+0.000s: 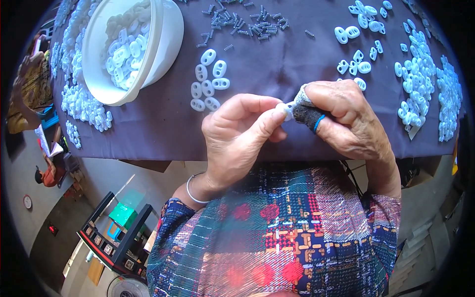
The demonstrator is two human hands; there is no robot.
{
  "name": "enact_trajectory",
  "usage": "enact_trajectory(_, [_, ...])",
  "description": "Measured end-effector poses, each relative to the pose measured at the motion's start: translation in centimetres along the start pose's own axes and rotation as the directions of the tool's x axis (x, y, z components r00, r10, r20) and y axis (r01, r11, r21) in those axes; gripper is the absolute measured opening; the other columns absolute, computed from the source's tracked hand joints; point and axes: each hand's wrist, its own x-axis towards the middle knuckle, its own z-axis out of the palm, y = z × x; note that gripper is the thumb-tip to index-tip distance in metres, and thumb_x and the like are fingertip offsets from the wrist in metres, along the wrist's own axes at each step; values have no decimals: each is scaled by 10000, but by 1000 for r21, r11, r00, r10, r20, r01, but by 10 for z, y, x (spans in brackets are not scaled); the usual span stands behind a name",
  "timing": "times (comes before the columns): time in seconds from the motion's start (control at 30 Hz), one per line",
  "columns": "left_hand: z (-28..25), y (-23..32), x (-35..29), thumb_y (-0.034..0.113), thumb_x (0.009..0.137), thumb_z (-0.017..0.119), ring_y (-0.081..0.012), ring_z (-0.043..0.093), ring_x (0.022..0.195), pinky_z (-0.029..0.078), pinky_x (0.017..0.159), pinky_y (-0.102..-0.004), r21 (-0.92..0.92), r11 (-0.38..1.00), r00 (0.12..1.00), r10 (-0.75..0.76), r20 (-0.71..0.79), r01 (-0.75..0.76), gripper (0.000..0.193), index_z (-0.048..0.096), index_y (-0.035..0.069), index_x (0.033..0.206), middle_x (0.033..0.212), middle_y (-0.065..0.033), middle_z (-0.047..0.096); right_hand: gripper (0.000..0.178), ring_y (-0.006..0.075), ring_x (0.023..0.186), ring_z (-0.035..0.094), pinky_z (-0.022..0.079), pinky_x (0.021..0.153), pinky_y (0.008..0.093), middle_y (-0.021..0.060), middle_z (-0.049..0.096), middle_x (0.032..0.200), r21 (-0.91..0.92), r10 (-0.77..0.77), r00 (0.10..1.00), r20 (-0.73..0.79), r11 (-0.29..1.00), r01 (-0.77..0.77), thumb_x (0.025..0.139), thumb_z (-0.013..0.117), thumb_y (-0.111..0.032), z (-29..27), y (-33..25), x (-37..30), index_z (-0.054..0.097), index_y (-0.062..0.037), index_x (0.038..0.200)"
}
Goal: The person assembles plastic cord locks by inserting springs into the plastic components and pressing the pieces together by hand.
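Note:
Close to the table's near edge, my left hand (pixel 237 131) pinches a small white plastic cord lock piece (pixel 285 110) between thumb and forefinger. My right hand (pixel 354 119), one finger wrapped in a grey finger cover (pixel 307 114) with a blue band, meets it from the other side and grips at the same piece. The fingertips hide much of it, and whether it is one part or two joined I cannot tell. Just beyond my left hand lie several white oval cord locks (pixel 208 88) with two holes each. Small dark metal springs (pixel 264 29) are spread farther back.
A white tub (pixel 170 44) partly filled with white pieces stands tilted at the far left, beside a heap of loose pieces (pixel 84 106). More white pieces (pixel 352 32) lie scattered at the back right, with larger piles (pixel 418 79) at the right edge. A dark cloth (pixel 148 136) covers the table.

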Motion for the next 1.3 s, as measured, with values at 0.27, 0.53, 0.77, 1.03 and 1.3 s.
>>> enact_trajectory(0.27, [-1, 0, -1, -7, 821, 651, -100, 615, 656, 517, 572, -195, -2, 1000, 1000, -19, -14, 19, 131, 606, -41, 938, 831, -75, 640, 144, 362, 582, 474, 353, 524, 415, 171, 443, 618, 85, 52, 996, 76, 995, -58, 619, 529, -13, 0, 2, 2, 457, 16, 741])
enact_trajectory(0.53, [0, 5, 1, -9, 826, 643, -90, 605, 652, 512, 567, -188, -2, 999, 999, -33, 0, 33, 122, 600, -43, 935, 826, -71, 636, 132, 362, 569, 469, 349, 519, 419, 172, 436, 604, 136, 45, 997, 70, 989, -54, 609, 522, -4, 2, 5, 5, 431, 11, 705])
enact_trajectory(0.77, [0, 9, 3, 16, 838, 640, -112, 618, 683, 519, 601, -212, -53, 996, 997, -66, 26, 67, 133, 586, -40, 946, 834, -78, 636, 148, 299, 540, 489, 365, 498, 339, 122, 476, 629, 8, 3, 992, 128, 1000, -5, 679, 608, -58, -7, 3, 6, 540, 24, 782])
enact_trajectory(1.03, [-3, 8, 6, 72, 842, 636, -97, 605, 720, 498, 646, -220, -228, 963, 989, -130, 74, 144, 112, 597, 9, 926, 871, -55, 641, 345, 289, 617, 548, 439, 527, 366, 136, 519, 740, -373, -22, 999, -44, 928, 4, 595, 675, -72, 9, -28, -6, 527, 22, 892])
enact_trajectory(1.3, [-3, 11, 4, 98, 840, 642, -32, 514, 678, 415, 615, -169, -218, 962, 984, -148, 103, 167, 103, 604, 39, 916, 838, 4, 611, 297, 336, 688, 581, 479, 575, 390, 170, 547, 777, -485, 22, 999, -47, 874, -43, 618, 654, -62, 17, -31, -2, 517, 32, 864])
